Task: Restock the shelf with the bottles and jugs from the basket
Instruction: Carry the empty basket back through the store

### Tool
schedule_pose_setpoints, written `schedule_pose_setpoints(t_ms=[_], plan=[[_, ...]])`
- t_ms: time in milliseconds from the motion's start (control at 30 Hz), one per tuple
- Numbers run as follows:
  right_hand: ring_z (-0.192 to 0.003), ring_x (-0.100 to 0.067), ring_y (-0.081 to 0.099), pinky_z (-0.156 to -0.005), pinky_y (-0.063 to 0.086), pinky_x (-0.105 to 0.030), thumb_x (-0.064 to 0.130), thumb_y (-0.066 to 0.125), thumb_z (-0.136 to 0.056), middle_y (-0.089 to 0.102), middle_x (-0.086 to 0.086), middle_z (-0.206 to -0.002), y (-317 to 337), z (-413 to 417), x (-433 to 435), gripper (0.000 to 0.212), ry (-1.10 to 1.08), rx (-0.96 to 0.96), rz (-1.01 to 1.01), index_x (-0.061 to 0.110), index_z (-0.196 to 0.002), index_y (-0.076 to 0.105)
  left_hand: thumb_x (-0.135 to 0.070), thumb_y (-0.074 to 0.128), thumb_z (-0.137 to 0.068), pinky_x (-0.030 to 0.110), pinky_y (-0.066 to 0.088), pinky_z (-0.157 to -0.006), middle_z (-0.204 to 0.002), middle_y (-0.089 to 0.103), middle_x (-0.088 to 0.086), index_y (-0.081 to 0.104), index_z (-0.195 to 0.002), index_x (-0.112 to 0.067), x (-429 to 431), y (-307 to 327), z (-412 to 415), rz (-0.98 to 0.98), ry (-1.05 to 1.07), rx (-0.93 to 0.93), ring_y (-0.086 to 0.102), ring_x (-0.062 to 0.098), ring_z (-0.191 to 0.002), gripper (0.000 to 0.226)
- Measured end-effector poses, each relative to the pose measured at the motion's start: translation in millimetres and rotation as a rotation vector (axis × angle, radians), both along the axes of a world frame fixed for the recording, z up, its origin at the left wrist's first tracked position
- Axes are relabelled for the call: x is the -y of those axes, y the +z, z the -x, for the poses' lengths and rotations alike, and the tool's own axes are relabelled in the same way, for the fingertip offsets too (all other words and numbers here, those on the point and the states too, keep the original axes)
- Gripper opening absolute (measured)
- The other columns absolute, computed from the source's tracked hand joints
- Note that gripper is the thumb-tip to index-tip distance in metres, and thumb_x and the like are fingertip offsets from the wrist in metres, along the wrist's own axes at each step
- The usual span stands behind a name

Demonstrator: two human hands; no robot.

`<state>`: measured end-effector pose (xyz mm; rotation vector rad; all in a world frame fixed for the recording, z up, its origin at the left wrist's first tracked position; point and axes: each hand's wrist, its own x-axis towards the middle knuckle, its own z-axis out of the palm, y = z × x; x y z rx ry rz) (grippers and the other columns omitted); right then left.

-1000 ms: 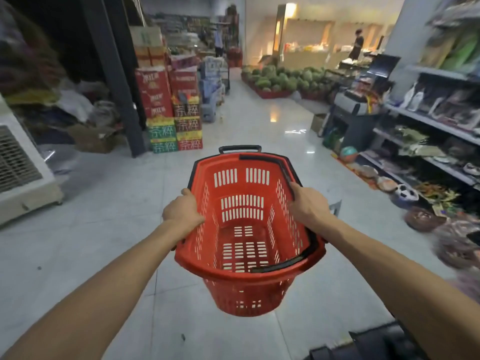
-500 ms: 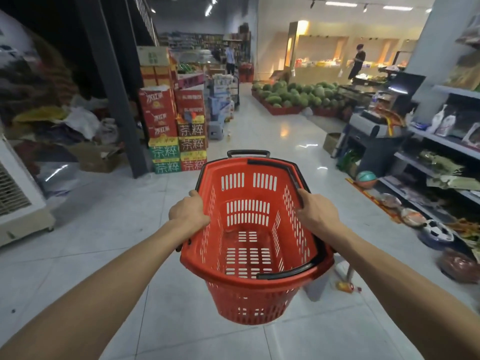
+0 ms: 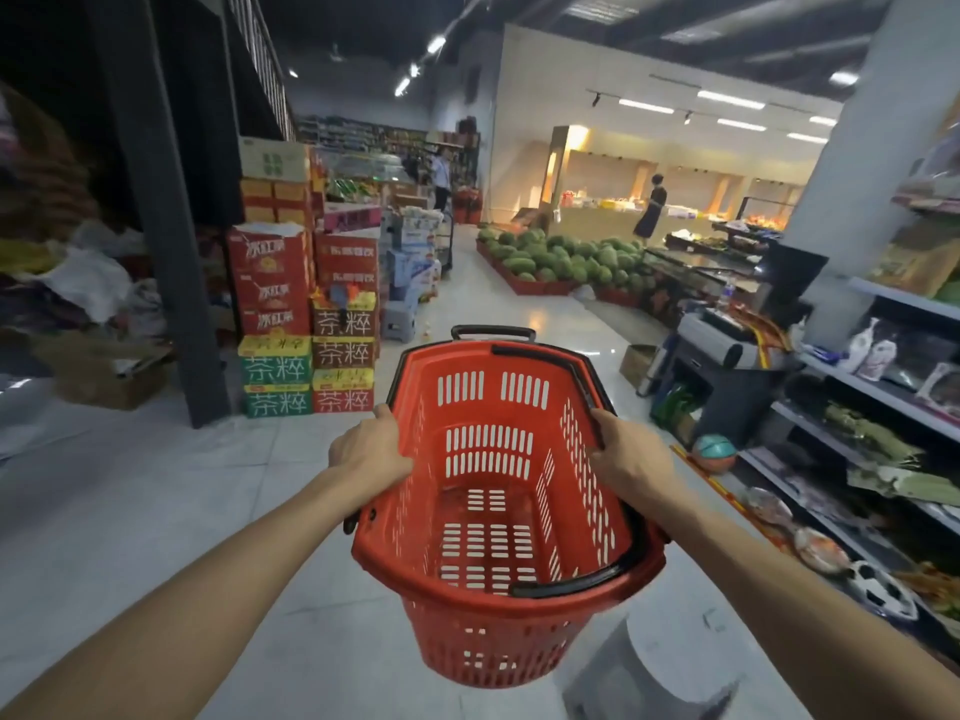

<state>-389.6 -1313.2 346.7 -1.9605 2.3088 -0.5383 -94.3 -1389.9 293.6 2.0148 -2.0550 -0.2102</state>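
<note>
A red plastic basket with black handles hangs in front of me above the floor, held by both rims. Nothing lies inside it; its slotted bottom shows bare. My left hand grips the left rim, fingers curled over the edge. My right hand grips the right rim and the black handle there. A shelf unit with mixed goods runs along the right side. No bottles or jugs are visible in the basket.
Stacked red and green drink cartons stand ahead left beside a dark pillar. A pile of watermelons lies further ahead. A grey stool is under the basket at lower right. Two people stand in the distance. Light tiled floor stretches ahead.
The view has tilted upward and moved forward along the aisle; the cartons and shelf look closer. Both hands keep the same grip on the basket.
</note>
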Motion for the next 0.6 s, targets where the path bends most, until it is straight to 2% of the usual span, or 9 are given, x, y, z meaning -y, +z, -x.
schedule_pose_setpoints(t_ms=[100, 200, 333, 467, 600], plan=[[-0.088, -0.019, 0.067, -0.080, 0.052, -0.031, 0.046, 0.061, -0.095, 0.071, -0.005, -0.120, 16.1, 12.0, 49.4, 0.055, -0.011, 0.019, 0.021, 0.022, -0.143, 0.049, -0.039, 0.068, -0.092, 0.036, 0.060, -0.068, -0.096, 0.065, 0.002, 0.028, -0.143, -0.008, 61.9, 9.8, 16.5, 0.029, -0.022, -0.015, 0.069, 0.020, -0.079, 0.071], [-0.085, -0.019, 0.063, -0.073, 0.044, -0.025, 0.045, 0.060, -0.097, 0.071, -0.006, -0.121, 22.3, 27.2, 104.4, 0.058, -0.032, 0.042, 0.047, 0.023, -0.148, 0.046, -0.039, 0.068, -0.091, 0.038, 0.061, -0.072, -0.095, 0.066, 0.001, 0.026, -0.145, -0.007, 128.6, 12.9, 36.2, 0.059, -0.036, -0.009, 0.070, 0.021, -0.081, 0.075], [-0.104, -0.024, 0.068, -0.076, 0.044, -0.027, 0.045, 0.058, -0.098, 0.068, -0.006, -0.128, 16.0, 54.8, 196.4, 0.060, -0.062, 0.042, 0.052, 0.025, -0.152, 0.041, -0.041, 0.069, -0.090, 0.039, 0.059, -0.077, -0.103, 0.068, 0.003, 0.033, -0.139, -0.010, 224.8, 14.3, 66.4, 0.092, -0.058, 0.015, 0.071, 0.025, -0.091, 0.068], [-0.097, -0.021, 0.069, -0.079, 0.052, -0.030, 0.049, 0.058, -0.097, 0.070, -0.006, -0.125, 15.2, 92.4, 306.9, 0.062, -0.081, 0.051, 0.054, 0.026, -0.152, 0.041, -0.042, 0.066, -0.092, 0.037, 0.059, -0.074, -0.102, 0.068, 0.003, 0.026, -0.148, -0.007, 329.9, 21.1, 102.5, 0.092, -0.050, 0.034, 0.071, 0.024, -0.090, 0.077], [-0.095, -0.019, 0.068, -0.076, 0.048, -0.027, 0.047, 0.058, -0.098, 0.070, -0.004, -0.126, 30.0, 126.2, 407.0, 0.062, -0.083, 0.056, 0.075, 0.025, -0.153, 0.040, -0.042, 0.065, -0.092, 0.038, 0.061, -0.076, -0.103, 0.068, 0.003, 0.027, -0.148, -0.007, 427.5, 39.3, 136.7, 0.125, -0.045, 0.051, 0.072, 0.024, -0.089, 0.076]])
